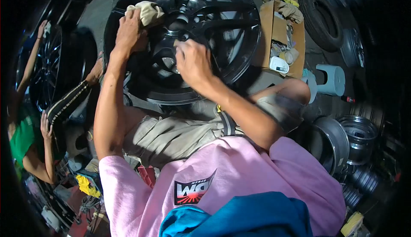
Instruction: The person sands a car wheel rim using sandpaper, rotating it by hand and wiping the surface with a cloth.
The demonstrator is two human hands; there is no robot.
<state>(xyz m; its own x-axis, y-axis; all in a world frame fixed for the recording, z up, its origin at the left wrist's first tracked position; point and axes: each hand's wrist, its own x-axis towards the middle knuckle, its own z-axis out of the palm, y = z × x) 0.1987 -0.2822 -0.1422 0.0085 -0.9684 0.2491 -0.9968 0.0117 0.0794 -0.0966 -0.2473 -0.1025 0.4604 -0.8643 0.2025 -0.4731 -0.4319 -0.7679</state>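
A large black multi-spoke wheel rim (231, 12) lies in front of my crossed legs, its hub facing me. My left hand (129, 30) grips a bunched beige cloth (150, 14) over the rim's left side. Close to the centre hole, my right hand (193, 61) is closed with its fingertips at a spoke. A small pale edge shows at those fingertips, but motion blur hides what it is.
To the right stands a cardboard box (266, 31) of rags and supplies, with a tyre (321, 22) beyond it. A pale blue stool (332, 79) and several rims (358, 136) are at right. At left, another person in a green shirt (25, 140) touches a dark wheel (45, 65).
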